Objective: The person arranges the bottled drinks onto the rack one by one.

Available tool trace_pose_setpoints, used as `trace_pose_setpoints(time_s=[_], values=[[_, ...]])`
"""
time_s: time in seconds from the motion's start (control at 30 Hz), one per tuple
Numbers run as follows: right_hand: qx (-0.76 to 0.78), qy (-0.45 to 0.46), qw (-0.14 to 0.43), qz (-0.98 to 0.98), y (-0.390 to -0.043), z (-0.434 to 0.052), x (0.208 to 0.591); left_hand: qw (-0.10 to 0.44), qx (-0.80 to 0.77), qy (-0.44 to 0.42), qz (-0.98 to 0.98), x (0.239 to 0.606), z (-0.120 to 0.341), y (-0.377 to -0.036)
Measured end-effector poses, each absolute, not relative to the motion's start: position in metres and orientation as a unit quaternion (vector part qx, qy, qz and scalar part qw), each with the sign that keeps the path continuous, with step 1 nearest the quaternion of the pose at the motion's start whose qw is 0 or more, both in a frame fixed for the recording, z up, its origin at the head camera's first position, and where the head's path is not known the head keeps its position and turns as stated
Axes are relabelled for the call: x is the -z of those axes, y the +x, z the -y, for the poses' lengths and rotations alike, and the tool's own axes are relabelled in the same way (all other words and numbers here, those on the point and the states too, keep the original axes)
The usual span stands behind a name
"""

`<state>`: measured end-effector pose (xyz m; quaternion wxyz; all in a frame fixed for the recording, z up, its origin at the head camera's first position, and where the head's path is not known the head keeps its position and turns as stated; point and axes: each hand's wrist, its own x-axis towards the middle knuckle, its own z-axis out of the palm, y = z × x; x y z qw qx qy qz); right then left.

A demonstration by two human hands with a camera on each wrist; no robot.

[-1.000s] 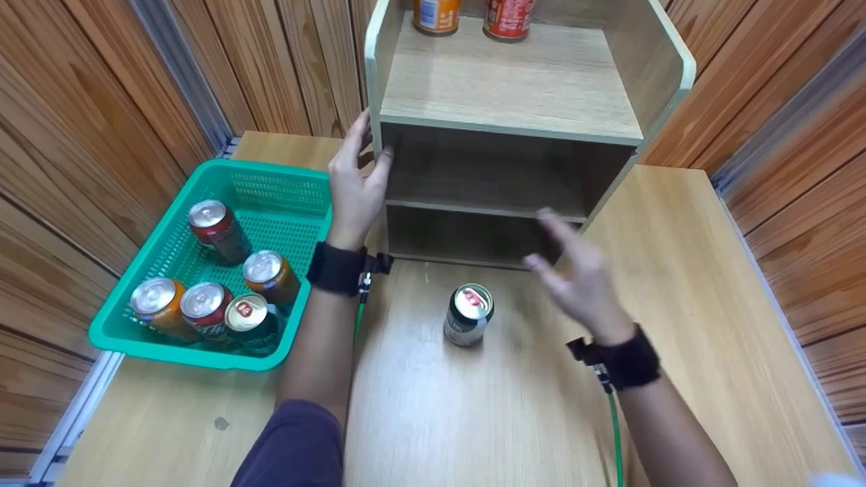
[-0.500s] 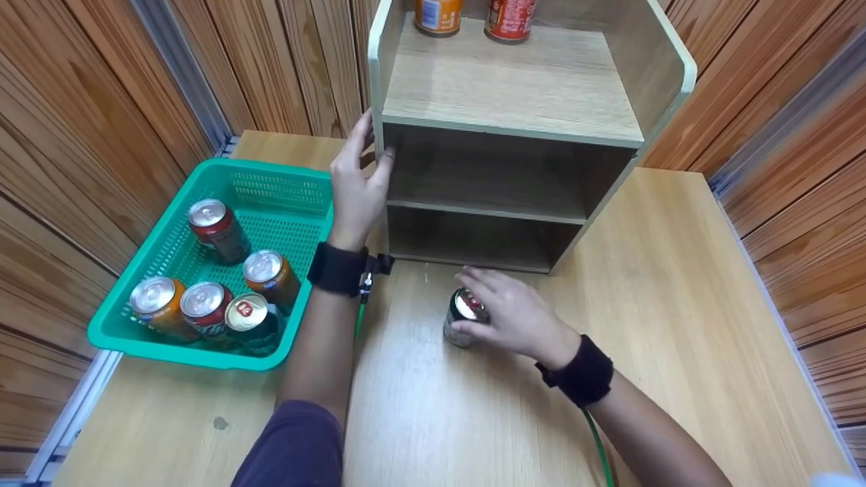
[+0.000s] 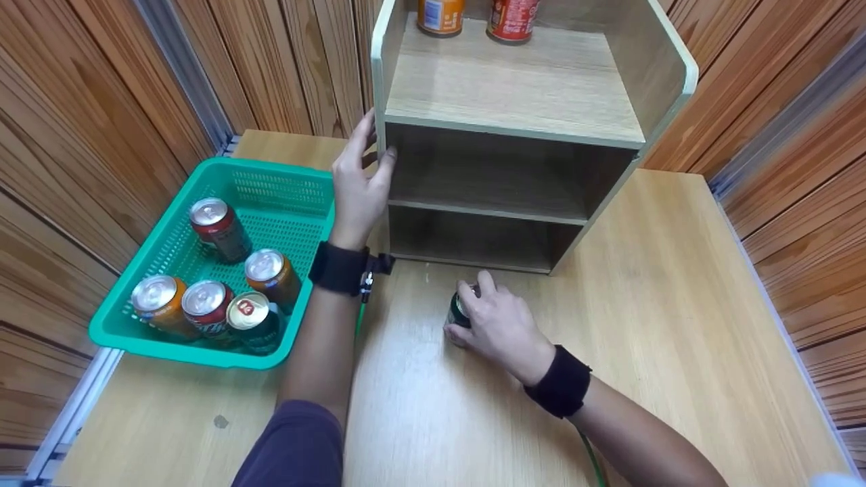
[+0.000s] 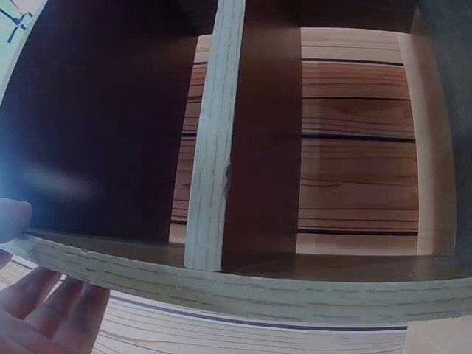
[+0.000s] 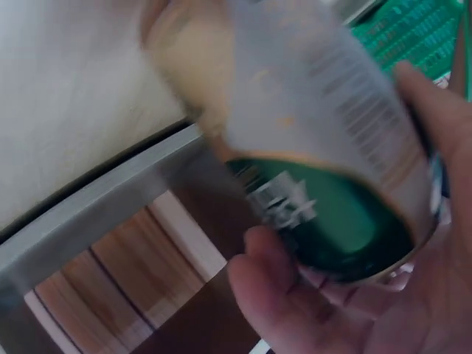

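Note:
My right hand [image 3: 504, 331] grips a drink can [image 3: 459, 312] by its upper end, on the wooden table in front of the shelf unit [image 3: 514, 88]. In the right wrist view the can [image 5: 332, 147] appears green and white with pale gold, its lower part blurred; fingers and thumb wrap round its top. At the unit's left side, my left hand [image 3: 360, 189] holds the side panel, thumb on the inner side and fingers outside. The left wrist view shows that panel's front edge [image 4: 310, 296] between thumb and fingers.
Left of the unit, a green basket [image 3: 193, 360] contains several drink cans. An orange can [image 3: 441, 15] and a red can [image 3: 512, 19] stand on the unit's upper shelf. Two open compartments lie below, divided by a board [image 3: 487, 212]. Wood-panelled walls [image 3: 805, 182] enclose the table.
My right hand has come in from the right, reached over the can and closed its fingers round the top. My left hand stays on the side panel.

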<state>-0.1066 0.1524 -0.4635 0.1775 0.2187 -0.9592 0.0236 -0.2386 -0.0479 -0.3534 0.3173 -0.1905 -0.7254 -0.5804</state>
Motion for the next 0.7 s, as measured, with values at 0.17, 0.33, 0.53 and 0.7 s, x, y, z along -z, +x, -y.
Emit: trace_pose_setpoints(time_s=[0.17, 0.33, 0.53, 0.7], values=[[-0.066, 0.247, 0.178, 0.95, -0.109, -0.153, 0.459, 0.311, 0.577, -0.191, 0.731, 0.353, 0.049, -0.239], [-0.079, 0.262, 0.162, 0.948, -0.114, -0.165, 0.439, 0.296, 0.587, -0.192, 0.729, 0.354, 0.049, -0.239], [-0.094, 0.277, 0.242, 0.925, -0.128, -0.182, 0.391, 0.285, 0.604, -0.194, 0.718, 0.364, 0.051, -0.251], [-0.108, 0.256, 0.301, 0.912, -0.137, -0.191, 0.334, 0.293, 0.609, -0.204, 0.708, 0.379, 0.054, -0.266]])
